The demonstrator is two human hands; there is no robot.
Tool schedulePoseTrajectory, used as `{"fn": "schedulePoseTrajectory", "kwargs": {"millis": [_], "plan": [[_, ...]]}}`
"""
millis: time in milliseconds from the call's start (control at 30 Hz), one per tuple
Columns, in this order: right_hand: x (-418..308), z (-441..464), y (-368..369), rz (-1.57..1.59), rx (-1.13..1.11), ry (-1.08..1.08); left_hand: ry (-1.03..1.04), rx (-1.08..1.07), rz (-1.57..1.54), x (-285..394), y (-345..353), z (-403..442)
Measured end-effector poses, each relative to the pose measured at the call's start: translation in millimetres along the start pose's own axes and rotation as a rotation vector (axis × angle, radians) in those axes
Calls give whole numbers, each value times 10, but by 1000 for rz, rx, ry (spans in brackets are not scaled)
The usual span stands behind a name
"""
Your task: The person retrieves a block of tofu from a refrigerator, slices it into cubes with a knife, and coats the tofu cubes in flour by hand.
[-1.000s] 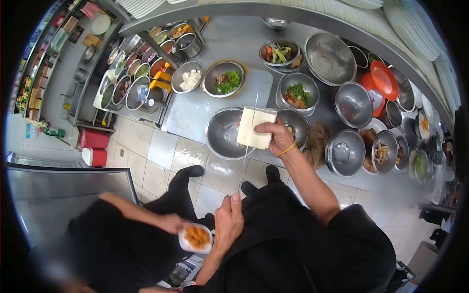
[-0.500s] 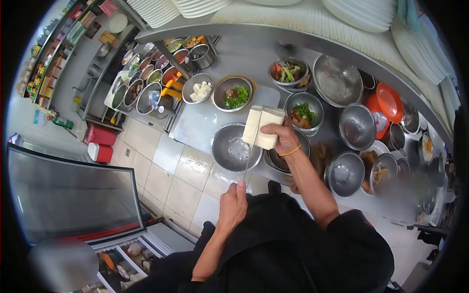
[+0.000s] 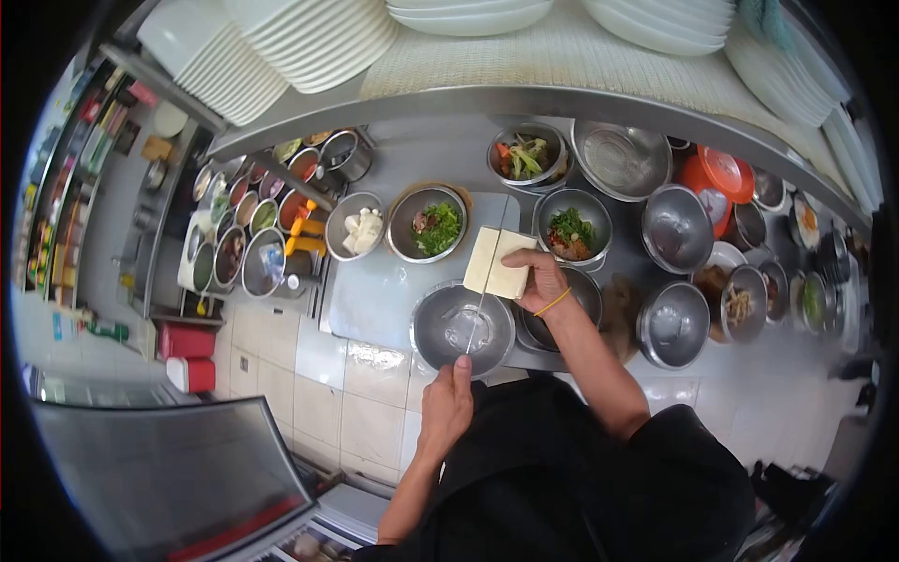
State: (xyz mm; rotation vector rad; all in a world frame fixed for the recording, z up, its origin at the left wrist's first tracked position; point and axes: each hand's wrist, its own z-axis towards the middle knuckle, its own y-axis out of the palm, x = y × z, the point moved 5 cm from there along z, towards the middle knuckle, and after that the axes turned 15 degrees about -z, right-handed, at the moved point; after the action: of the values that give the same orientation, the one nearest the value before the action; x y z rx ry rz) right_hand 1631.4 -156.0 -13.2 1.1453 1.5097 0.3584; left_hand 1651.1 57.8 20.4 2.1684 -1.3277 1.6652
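The right hand (image 3: pixel 542 281) holds a pale, square-edged block (image 3: pixel 510 276); a long, thin metal blade (image 3: pixel 477 323) in the left hand (image 3: pixel 447 408) crosses it. From the block, a wide steel bowl (image 3: pixel 435 328) sits at seven o'clock, a steel bowl of chopped greens (image 3: pixel 401 225) at ten.

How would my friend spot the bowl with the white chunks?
Find the pale cutting board on the metal counter. At its far left corner is a steel bowl. White chunks are inside it, while the bowl just to its right holds chopped greens.
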Motion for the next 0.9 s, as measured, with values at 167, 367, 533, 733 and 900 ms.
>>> {"fn": "schedulePoseTrajectory", "kwargs": {"millis": [167, 367, 533, 733, 900], "plan": [[104, 69, 175, 69, 79, -86, 22, -158, 31, 47, -388, 275], [520, 254, 147, 236, 135, -237, 97, -333, 72, 20, -838, 495], [610, 129, 517, 236, 100, -351, 149, -457, -2, -43, -1240, 562], [893, -38, 610, 204, 229, -352, -24, -475, -81, -95, -1658, 724], [992, -148, 656, 212, 210, -373, 5, -524, 7, -221, -1631, 607]]}}
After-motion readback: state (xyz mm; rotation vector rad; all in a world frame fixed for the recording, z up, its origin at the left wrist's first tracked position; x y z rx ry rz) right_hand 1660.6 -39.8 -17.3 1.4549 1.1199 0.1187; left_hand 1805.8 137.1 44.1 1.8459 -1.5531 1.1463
